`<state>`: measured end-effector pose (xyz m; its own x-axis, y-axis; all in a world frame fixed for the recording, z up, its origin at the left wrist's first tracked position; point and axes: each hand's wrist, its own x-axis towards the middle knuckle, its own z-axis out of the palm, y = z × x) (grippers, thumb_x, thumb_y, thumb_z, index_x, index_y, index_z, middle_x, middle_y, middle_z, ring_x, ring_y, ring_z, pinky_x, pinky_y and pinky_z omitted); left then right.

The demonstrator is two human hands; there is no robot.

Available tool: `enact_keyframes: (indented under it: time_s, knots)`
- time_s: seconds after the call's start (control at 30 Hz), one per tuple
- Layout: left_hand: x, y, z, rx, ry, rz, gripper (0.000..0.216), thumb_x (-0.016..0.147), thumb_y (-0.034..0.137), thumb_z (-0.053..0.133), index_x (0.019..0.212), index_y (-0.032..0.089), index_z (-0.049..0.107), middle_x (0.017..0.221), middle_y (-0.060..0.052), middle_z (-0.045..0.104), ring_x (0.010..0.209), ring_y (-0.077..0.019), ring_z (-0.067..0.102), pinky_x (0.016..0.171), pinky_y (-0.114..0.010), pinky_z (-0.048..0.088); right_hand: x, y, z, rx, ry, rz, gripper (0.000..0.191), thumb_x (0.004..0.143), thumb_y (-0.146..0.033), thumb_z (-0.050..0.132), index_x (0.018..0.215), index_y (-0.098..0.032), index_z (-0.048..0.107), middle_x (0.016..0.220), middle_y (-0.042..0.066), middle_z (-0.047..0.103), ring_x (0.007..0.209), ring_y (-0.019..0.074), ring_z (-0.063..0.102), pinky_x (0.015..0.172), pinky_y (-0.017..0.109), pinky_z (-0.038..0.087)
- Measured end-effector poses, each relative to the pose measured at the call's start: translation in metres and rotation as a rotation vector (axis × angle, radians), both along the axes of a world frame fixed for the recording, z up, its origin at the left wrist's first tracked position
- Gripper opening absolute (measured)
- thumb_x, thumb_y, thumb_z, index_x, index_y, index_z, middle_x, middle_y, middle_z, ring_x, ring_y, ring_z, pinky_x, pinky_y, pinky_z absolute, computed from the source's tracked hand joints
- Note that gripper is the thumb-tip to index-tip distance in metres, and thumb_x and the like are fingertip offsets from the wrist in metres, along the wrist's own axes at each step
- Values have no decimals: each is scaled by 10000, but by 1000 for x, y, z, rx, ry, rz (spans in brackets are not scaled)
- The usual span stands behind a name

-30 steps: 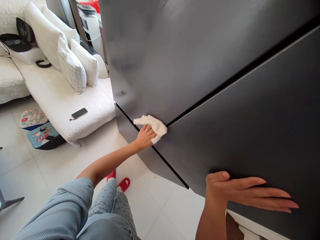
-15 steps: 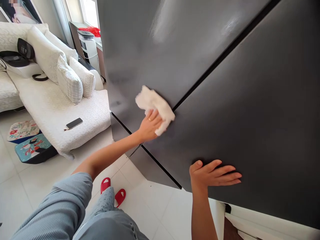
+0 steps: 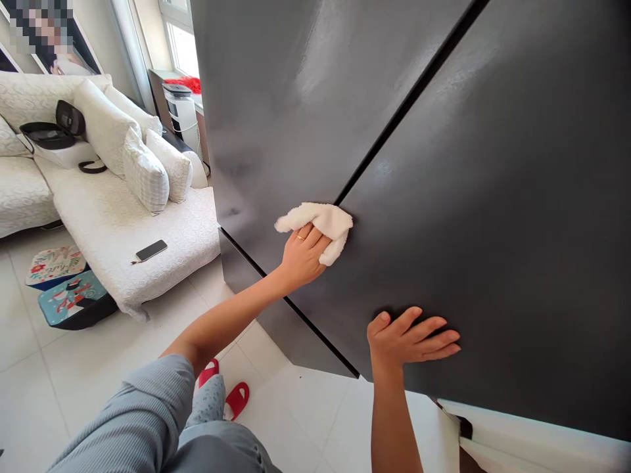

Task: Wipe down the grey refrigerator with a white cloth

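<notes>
A white cloth [image 3: 325, 220] is bunched under the fingers of my left hand [image 3: 302, 259], which presses it against a dark grey glossy door [image 3: 276, 131]. The cloth lies across the lower end of the black seam [image 3: 411, 98] between two door panels. A ring shows on one left finger. Lower down and to the right, my right hand [image 3: 411, 336] rests flat on the other panel [image 3: 517, 230], fingers spread, holding nothing.
A cream sofa [image 3: 98, 203] with several cushions [image 3: 145, 171] stands at the left, a phone [image 3: 151, 250] on its seat. Two patterned boxes [image 3: 73, 299] sit on the tiled floor. Red slippers [image 3: 237, 401] are on my feet. A white appliance [image 3: 181, 115] stands by the window.
My left hand and the cloth have moved slightly down and right on the door. My right hand stays spread on the panel. The view has shifted a little.
</notes>
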<state>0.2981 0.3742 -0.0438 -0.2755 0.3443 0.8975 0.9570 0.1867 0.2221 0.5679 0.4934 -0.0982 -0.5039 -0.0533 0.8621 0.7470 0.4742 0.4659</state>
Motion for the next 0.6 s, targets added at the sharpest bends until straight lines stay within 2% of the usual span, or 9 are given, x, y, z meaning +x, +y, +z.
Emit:
enact_keyframes:
  time_s: [0.07, 0.17, 0.23, 0.27, 0.37, 0.43, 0.5, 0.6]
  knots:
    - [-3, 3, 8, 18, 9, 17, 340, 987, 218, 474, 1233, 175, 706, 1172, -149, 694, 1144, -320, 661, 1005, -497, 563, 0, 0, 0, 13, -3, -2, 709, 1046, -396, 445, 1653, -41, 344, 1627, 342, 363, 1599, 483, 204, 1075, 803, 407]
    - [-13, 12, 36, 37, 7, 43, 410, 1030, 250, 414, 1360, 189, 650, 1309, -152, 659, 1302, -321, 587, 1126, -507, 496, 0, 0, 0, 15, -2, -12, 715, 1038, -393, 451, 1655, -47, 342, 1621, 344, 371, 1593, 490, 213, 1063, 807, 413]
    - [-13, 13, 41, 26, -16, 51, 421, 1026, 219, 417, 1390, 179, 623, 1375, -157, 637, 1364, -317, 548, 1162, -494, 466, 1, 0, 0, 17, -1, -16, 710, 1036, -393, 448, 1651, -50, 353, 1616, 341, 383, 1592, 486, 222, 1057, 805, 422]
    - [-10, 11, 36, 7, -26, 52, 414, 1015, 205, 430, 1379, 170, 625, 1373, -159, 641, 1363, -320, 549, 1162, -493, 466, 1, -1, 0, 20, 0, -16, 705, 1037, -394, 445, 1646, -48, 362, 1611, 340, 391, 1592, 482, 225, 1057, 801, 427]
    - [4, 1, 6, -74, -35, 53, 384, 952, 163, 490, 1295, 142, 662, 1253, -150, 694, 1224, -327, 629, 1091, -489, 523, 1, -1, 0, 28, 2, -10, 692, 1040, -399, 436, 1632, -44, 389, 1594, 340, 418, 1592, 474, 234, 1065, 788, 432]
    - [8, -2, -4, -111, -55, 62, 383, 939, 178, 506, 1284, 162, 672, 1222, -138, 700, 1178, -324, 650, 1053, -490, 552, 1, 0, -1, 26, 6, -5, 691, 1038, -403, 435, 1632, -52, 393, 1591, 341, 422, 1588, 480, 240, 1063, 792, 428]
    - [4, 2, 8, -93, -78, 71, 388, 964, 229, 488, 1307, 192, 667, 1264, -134, 677, 1213, -326, 637, 1067, -511, 548, 2, 1, -2, 16, 7, -3, 696, 1033, -402, 438, 1635, -57, 389, 1597, 346, 410, 1583, 493, 242, 1058, 807, 417]
    - [-14, 17, 49, -6, -75, 114, 446, 1012, 267, 433, 1417, 221, 614, 1399, -143, 607, 1334, -320, 567, 1181, -529, 452, 4, 4, -8, -18, 11, 4, 706, 1027, -398, 445, 1647, -70, 366, 1609, 351, 382, 1572, 520, 242, 1049, 839, 384]
